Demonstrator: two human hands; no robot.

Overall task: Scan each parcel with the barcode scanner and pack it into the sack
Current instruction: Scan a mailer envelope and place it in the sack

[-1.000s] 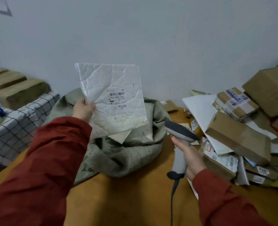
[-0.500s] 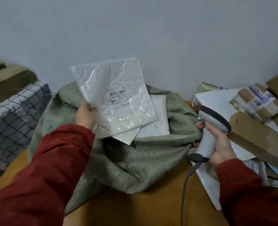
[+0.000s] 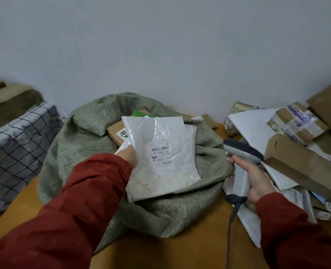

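Note:
My left hand (image 3: 129, 156) grips the left edge of a white plastic mailer parcel (image 3: 160, 154) with a barcode label facing up. The mailer lies low over the open mouth of the grey-green woven sack (image 3: 87, 144) on the table. Inside the sack I see a brown box (image 3: 116, 133) and a green packet (image 3: 140, 113). My right hand (image 3: 255, 177) holds the grey barcode scanner (image 3: 240, 162) upright by its handle, to the right of the sack, its cable hanging toward the front edge.
A heap of cardboard boxes (image 3: 300, 167) and white mailers (image 3: 252, 127) fills the right of the orange table (image 3: 190, 249). A checked cloth (image 3: 15, 148) with brown blocks (image 3: 9, 101) on it lies at left. A grey wall stands close behind.
My left hand has lowered the mailer from upright in the air down flat over the sack's mouth. The scanner hand has drawn right, away from the parcel.

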